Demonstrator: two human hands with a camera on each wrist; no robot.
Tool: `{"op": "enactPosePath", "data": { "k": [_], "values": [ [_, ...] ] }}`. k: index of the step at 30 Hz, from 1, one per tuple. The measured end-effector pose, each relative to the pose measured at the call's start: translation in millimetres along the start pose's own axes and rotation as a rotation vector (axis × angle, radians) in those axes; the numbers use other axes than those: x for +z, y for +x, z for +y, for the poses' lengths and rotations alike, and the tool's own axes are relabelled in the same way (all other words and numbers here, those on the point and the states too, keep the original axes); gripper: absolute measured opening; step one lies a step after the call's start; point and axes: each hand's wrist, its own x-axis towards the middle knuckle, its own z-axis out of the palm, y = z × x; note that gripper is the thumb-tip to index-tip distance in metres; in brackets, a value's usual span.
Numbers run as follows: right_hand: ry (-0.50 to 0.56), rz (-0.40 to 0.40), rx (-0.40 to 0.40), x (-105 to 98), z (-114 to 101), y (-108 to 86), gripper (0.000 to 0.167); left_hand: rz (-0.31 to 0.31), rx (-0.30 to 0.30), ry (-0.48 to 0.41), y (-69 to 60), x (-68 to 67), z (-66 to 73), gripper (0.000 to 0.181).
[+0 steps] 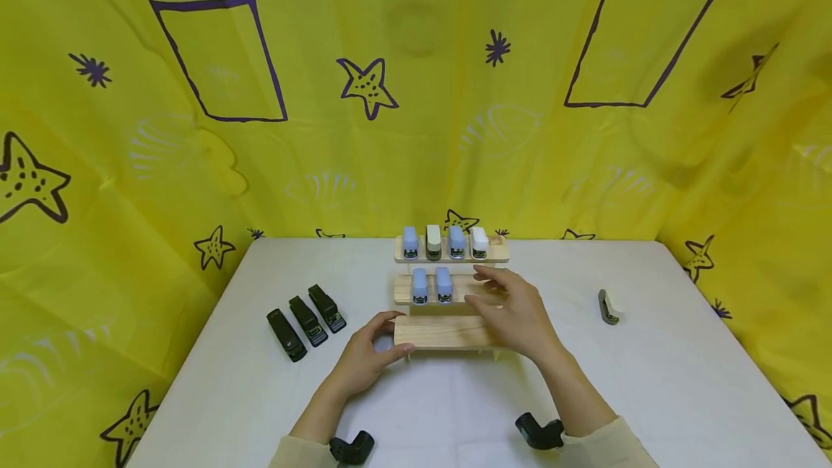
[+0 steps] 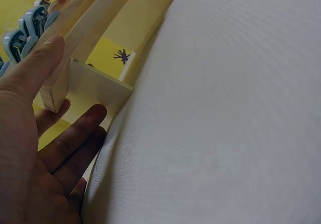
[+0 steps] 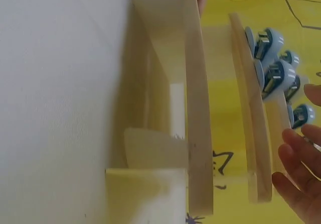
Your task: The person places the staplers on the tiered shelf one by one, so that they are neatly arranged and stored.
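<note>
Lengthwise twelve-to-six, a stapler (image 1: 444, 284) lies nine o'clock of the spread, empty right hand (image 1: 513, 310). Left hand (image 1: 364, 358) grips rack (image 1: 445, 331).

Left hand (image 1: 365, 358): thumb and fingers curved, gripping
Right hand (image 1: 518, 314): fingers loosely bent, thumb apart
Forearms (image 1: 572, 387): extended forward, angled inward

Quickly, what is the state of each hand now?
Left hand: holding the lowest wooden shelf by its left end.
Right hand: open, holding nothing.
</note>
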Motion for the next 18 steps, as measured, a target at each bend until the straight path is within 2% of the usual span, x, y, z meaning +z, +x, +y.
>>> {"op": "enactPosePath", "data": {
  "k": [10, 18],
  "values": [
    [-0.078, 0.061, -0.016, -26.1, 18.5, -9.8, 0.045, -0.001, -0.005, 0.000, -1.7, -0.4, -2.7, 0.056],
    [-0.146, 0.104, -0.025, -55.6, 43.0, -15.1, 0.046, -0.007, 0.013, -0.004, 0.0, -0.9, -0.8, 0.057]
  ]
}}
